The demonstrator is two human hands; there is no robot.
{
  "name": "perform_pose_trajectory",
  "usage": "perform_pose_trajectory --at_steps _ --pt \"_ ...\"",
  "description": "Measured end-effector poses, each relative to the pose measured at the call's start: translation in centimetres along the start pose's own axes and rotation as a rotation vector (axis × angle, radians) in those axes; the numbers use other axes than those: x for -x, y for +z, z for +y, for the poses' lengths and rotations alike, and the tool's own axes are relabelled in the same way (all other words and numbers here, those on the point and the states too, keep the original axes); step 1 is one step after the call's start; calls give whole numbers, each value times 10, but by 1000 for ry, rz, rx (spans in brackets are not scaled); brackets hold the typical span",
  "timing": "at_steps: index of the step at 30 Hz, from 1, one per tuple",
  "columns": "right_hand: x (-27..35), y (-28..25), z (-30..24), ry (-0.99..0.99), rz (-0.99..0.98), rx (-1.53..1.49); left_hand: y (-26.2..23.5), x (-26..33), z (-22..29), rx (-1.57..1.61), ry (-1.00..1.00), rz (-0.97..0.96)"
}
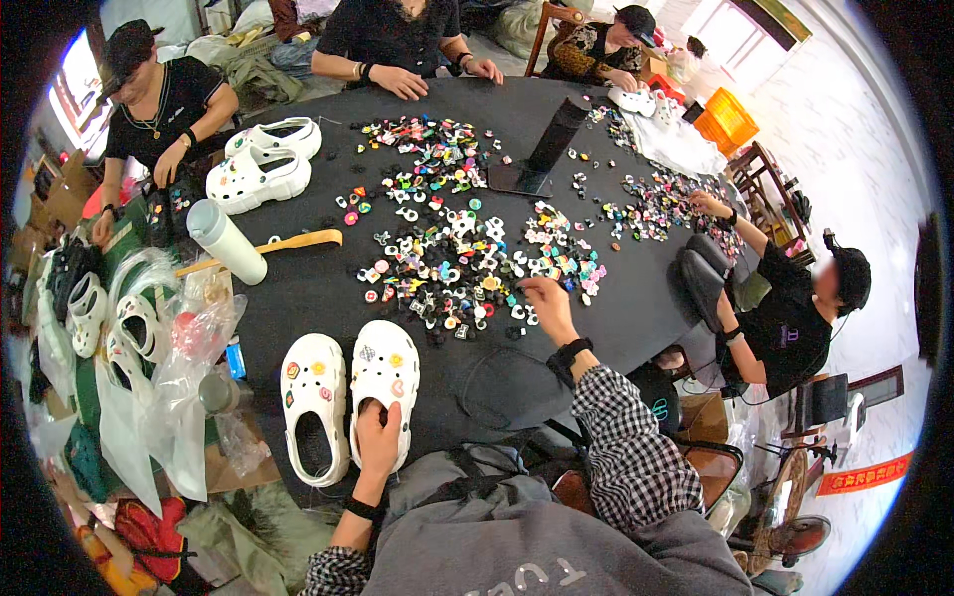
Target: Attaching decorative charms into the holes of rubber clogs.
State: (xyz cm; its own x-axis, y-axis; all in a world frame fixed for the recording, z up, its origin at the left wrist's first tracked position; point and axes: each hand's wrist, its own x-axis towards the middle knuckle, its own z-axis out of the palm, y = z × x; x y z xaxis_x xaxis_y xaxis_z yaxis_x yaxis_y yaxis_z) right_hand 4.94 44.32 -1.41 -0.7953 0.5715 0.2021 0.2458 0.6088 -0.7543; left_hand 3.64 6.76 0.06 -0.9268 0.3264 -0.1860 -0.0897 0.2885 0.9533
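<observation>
Several charms are already fitted on both white clogs; the right-hand one is gripped at the worktop's near edge by the left hand, while the right hand, fingers curled, picks among loose charms; holes remain unfilled

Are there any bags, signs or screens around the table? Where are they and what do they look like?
Clear crinkly plastic bags: at the table's left edge, see-through, some holding white clogs.
Flat dark tablet-like slab: lying mid-table against a black stand; whether it is a screen is unclear.
Red banner sign: low at right, a long strip with yellow marks.
Orange plastic crate: beyond the table's far right, box-shaped and slatted.
</observation>
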Motion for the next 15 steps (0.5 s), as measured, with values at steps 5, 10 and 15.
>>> perform_pose_trajectory --at_steps 5,10,15 --pt "-11 30 -36 -105 -128 225 2 -1 1 36 92 31" --pt "-14 51 -47 -160 -180 278 -1 2 10 -14 0 5" --pt "-19 58 -58 -227 -102 37 1 -1 12 -37 143 48"
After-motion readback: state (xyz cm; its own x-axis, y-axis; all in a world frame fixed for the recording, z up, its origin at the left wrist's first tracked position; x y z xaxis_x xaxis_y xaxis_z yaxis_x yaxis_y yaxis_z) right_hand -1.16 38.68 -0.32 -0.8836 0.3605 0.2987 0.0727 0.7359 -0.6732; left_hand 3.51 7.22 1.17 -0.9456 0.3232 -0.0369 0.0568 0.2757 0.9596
